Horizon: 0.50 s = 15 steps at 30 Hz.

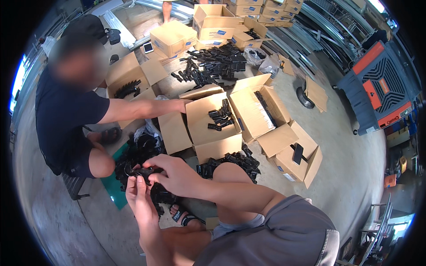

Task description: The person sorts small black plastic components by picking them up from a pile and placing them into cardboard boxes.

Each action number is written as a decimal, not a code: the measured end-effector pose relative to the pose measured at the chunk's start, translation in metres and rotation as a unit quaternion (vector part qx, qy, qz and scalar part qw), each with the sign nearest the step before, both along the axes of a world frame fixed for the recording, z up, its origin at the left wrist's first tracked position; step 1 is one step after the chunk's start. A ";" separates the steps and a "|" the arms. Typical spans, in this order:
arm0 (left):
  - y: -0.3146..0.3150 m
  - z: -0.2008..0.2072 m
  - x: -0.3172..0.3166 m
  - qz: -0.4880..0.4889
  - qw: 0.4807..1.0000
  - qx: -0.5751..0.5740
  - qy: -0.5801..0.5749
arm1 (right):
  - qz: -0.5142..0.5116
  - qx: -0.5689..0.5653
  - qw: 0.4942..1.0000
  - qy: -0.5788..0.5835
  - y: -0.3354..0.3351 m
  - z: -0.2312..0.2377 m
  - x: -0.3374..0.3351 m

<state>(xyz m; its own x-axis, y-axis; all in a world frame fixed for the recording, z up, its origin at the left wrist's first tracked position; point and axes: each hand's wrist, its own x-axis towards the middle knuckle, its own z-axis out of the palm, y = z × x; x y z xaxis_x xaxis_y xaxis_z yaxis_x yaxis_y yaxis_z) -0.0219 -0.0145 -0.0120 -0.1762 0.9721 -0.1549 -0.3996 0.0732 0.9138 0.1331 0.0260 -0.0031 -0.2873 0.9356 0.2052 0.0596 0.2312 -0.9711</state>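
Note:
Both of my hands are closed on a small black plastic part [142, 172], held above a heap of similar pieces. My left hand [139, 195] pinches it from below, fingers pointing up. From the right, my right hand [171, 174] grips it with thumb and fingers. Its exact shape is partly hidden by my fingers. Behind it lies the heap of black parts [133, 156], partly on a green sheet [116, 195]. Just beyond stands an open cardboard box [217, 139] with several black parts [222, 116] inside.
A crouching co-worker [73, 115] at left reaches an arm to the open box. More open cartons [255, 133] stand beside it, one holding a phone [299, 153]. Another heap of black parts [217, 62] lies farther back. A large grey-orange machine [379, 91] stands right.

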 end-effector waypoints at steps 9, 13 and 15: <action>0.005 0.003 0.009 -0.078 0.991 0.075 0.077 | 0.046 -0.150 0.983 0.093 0.005 0.013 0.018; -0.001 0.015 0.017 -0.093 0.988 0.074 0.103 | -0.056 -0.055 0.992 -0.101 -0.011 0.027 0.058; -0.006 0.020 0.016 -0.074 0.989 0.072 0.104 | -0.188 -0.008 0.981 -0.044 -0.033 -0.010 0.104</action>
